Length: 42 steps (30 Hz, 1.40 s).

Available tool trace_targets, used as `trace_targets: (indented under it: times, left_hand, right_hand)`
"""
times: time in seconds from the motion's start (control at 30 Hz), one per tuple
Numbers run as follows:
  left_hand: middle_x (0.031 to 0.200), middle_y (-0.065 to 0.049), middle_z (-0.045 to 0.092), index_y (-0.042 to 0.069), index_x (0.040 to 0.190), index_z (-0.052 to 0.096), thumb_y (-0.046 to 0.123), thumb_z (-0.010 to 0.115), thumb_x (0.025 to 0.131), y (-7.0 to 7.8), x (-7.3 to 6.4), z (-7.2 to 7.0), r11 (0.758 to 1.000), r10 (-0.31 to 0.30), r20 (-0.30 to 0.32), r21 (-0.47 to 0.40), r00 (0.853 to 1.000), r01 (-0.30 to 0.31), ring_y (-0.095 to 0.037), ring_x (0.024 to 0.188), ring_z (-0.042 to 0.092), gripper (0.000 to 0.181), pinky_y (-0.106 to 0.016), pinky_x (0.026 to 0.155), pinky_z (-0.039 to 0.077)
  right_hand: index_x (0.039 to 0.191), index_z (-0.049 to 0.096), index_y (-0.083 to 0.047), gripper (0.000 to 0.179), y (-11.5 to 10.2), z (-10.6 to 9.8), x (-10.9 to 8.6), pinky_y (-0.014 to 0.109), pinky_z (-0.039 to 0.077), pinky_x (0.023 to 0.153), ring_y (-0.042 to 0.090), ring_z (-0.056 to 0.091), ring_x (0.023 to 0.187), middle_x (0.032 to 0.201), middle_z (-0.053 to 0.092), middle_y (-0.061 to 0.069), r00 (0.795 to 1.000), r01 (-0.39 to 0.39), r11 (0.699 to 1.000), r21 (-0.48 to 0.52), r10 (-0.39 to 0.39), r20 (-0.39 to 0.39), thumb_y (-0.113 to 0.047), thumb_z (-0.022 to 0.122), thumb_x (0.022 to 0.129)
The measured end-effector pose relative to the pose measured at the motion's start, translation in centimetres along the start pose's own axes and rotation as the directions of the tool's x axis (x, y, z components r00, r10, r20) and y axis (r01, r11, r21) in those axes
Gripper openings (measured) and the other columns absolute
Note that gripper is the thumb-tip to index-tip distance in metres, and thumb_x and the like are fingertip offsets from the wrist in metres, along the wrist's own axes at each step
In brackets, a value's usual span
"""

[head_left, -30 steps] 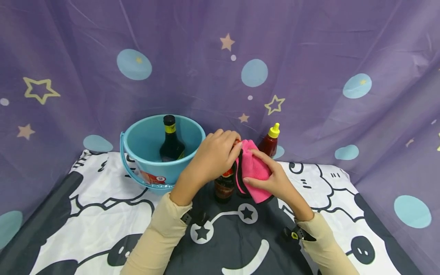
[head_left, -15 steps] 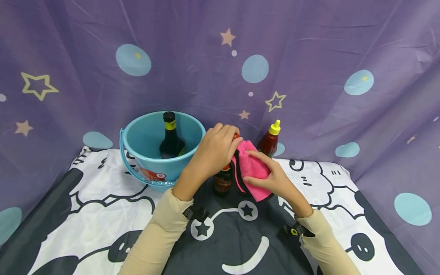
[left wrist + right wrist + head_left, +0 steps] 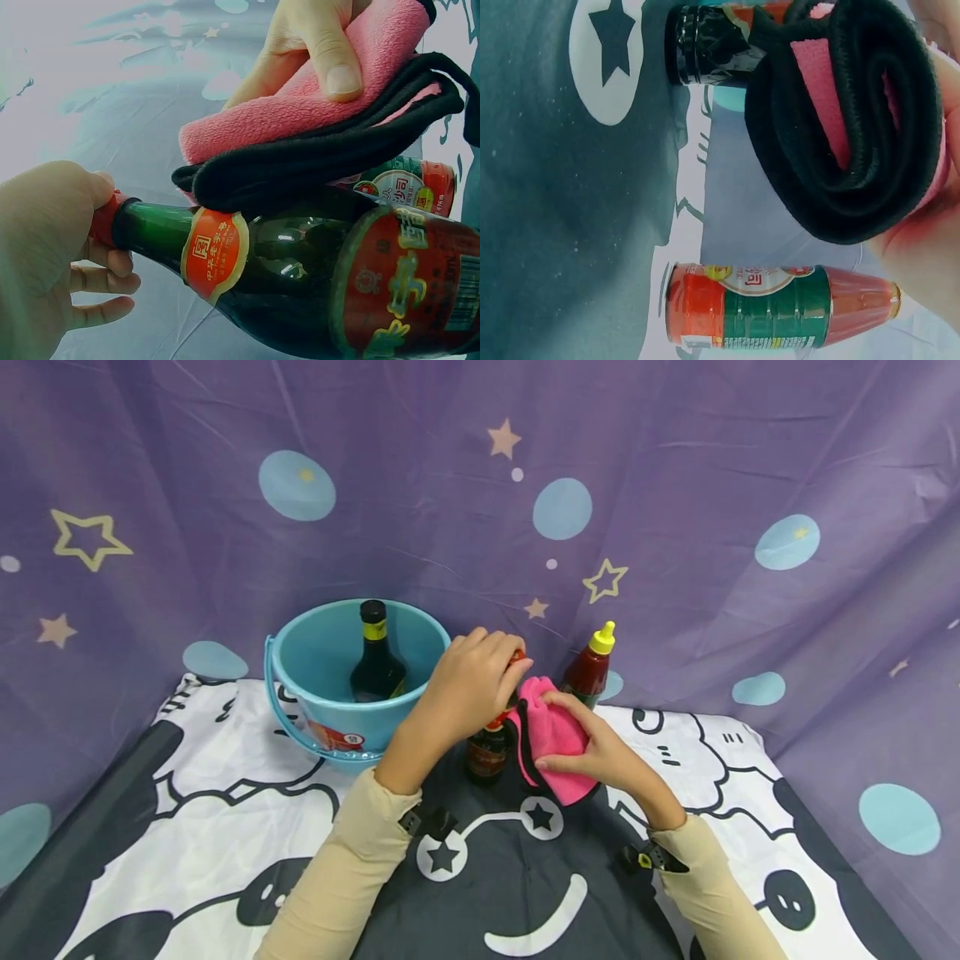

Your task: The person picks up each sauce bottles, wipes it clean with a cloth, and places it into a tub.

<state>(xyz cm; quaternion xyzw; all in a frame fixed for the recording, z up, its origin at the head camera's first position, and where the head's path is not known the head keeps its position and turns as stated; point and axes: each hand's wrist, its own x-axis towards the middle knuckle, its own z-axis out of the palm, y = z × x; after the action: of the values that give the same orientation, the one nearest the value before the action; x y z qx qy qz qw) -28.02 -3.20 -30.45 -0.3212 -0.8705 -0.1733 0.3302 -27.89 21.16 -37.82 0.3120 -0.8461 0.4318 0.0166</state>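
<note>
My left hand [image 3: 467,687] grips the red cap [image 3: 107,221] of a dark green glass bottle [image 3: 289,255] with red and gold labels. The bottle [image 3: 487,753] stands upright on the tablecloth, partly hidden by my hands in the head view. My right hand [image 3: 606,750] holds a folded pink towel [image 3: 558,739] with black edging. In the left wrist view the towel lies along the bottle's shoulder, the thumb pressing its pink face. The right wrist view shows the towel's rolled black end [image 3: 847,127] close beside the bottle's base.
A light blue bucket [image 3: 367,722] at left holds a dark bottle [image 3: 375,667] with a black cap. Behind my right hand stands a red sauce bottle [image 3: 587,675] with a yellow nozzle cap and green label [image 3: 776,307]. A purple curtain [image 3: 675,527] hangs behind the table.
The towel has slid a little down along the bottle, and its top now sits lower below my left hand. My left hand stays on the cap. The head view has shifted slightly.
</note>
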Motion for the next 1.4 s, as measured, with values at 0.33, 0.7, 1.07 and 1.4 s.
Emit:
trace_targets:
  times: [0.33, 0.7, 1.07, 1.4]
  left_hand:
    - [0.099, -0.004, 0.071, 0.008, 0.111, 0.068, 0.03, 0.058, 0.104, -0.1, -0.1, 0.2, 1.0, -0.013, 0.002, 0.017, 1.0, 0.013, -0.024, 0.087, 0.06, 0.025, -0.039, 0.078, 0.052]
    - [0.102, -0.005, 0.072, 0.008, 0.112, 0.068, 0.031, 0.057, 0.105, 0.1, 0.0, 0.2, 1.0, -0.006, -0.008, 0.015, 1.0, 0.006, -0.024, 0.089, 0.061, 0.027, -0.04, 0.079, 0.052]
    - [0.101, -0.005, 0.071, 0.008, 0.112, 0.068, 0.032, 0.055, 0.105, 0.0, 0.0, 0.4, 1.0, -0.002, -0.017, 0.016, 1.0, 0.002, -0.025, 0.09, 0.062, 0.028, -0.041, 0.079, 0.052]
    - [0.102, -0.004, 0.072, 0.008, 0.112, 0.068, 0.031, 0.055, 0.105, 0.0, 0.1, 0.3, 1.0, -0.008, -0.007, 0.019, 1.0, 0.008, -0.025, 0.091, 0.062, 0.027, -0.041, 0.08, 0.052]
  right_hand:
    - [0.141, 0.047, -0.018, 0.074, 0.8, -0.6, 0.1, 0.033, 0.058, 0.075, 0.028, 0.059, 0.099, 0.121, 0.057, 0.012, 0.996, 0.026, 1.0, 0.014, -0.027, 0.08, -0.007, 0.086, 0.079]
    - [0.142, 0.048, -0.017, 0.074, 1.7, -1.3, -0.2, 0.031, 0.056, 0.074, 0.024, 0.057, 0.098, 0.127, 0.055, 0.011, 0.988, 0.026, 0.999, -0.034, -0.02, 0.156, -0.011, 0.087, 0.079]
    - [0.139, 0.05, -0.018, 0.069, 2.2, -1.1, -0.3, 0.033, 0.055, 0.077, 0.025, 0.056, 0.101, 0.131, 0.054, 0.01, 0.971, -0.045, 0.997, -0.061, 0.058, 0.231, -0.016, 0.087, 0.081]
    - [0.138, 0.056, -0.012, 0.065, 2.4, -0.4, -0.2, 0.032, 0.051, 0.084, 0.02, 0.056, 0.103, 0.129, 0.062, 0.011, 0.959, 0.0, 0.988, -0.157, 0.045, 0.28, -0.015, 0.086, 0.08]
